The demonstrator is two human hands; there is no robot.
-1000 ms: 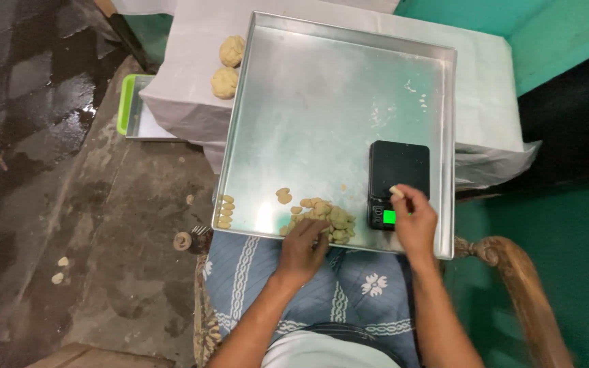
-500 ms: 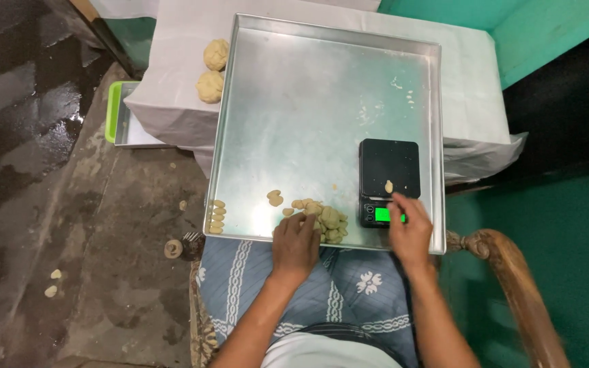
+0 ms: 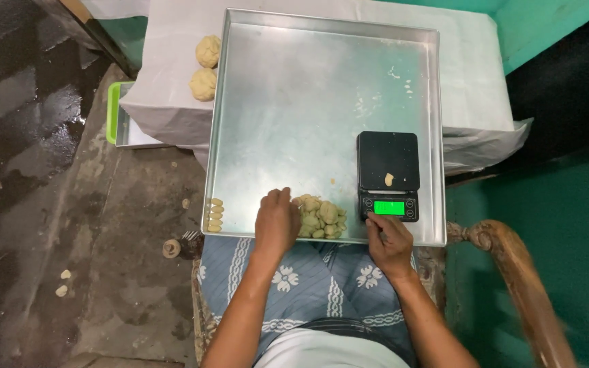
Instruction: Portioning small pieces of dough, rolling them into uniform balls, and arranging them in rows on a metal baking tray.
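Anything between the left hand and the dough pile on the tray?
Nothing visible. The left hand sits right against the dough pile on the tray; the scale is off to the side, by the right hand.

The tray (image 3: 294, 102) is dull brushed metal with a soft sheen. The scale (image 3: 388, 174) looks like matt black plastic. The 2 dough balls (image 3: 205, 67) seem soft and floury. The chair arm (image 3: 512, 272) is carved, glossy wood; the floor (image 3: 49, 204) is rough, wet concrete.
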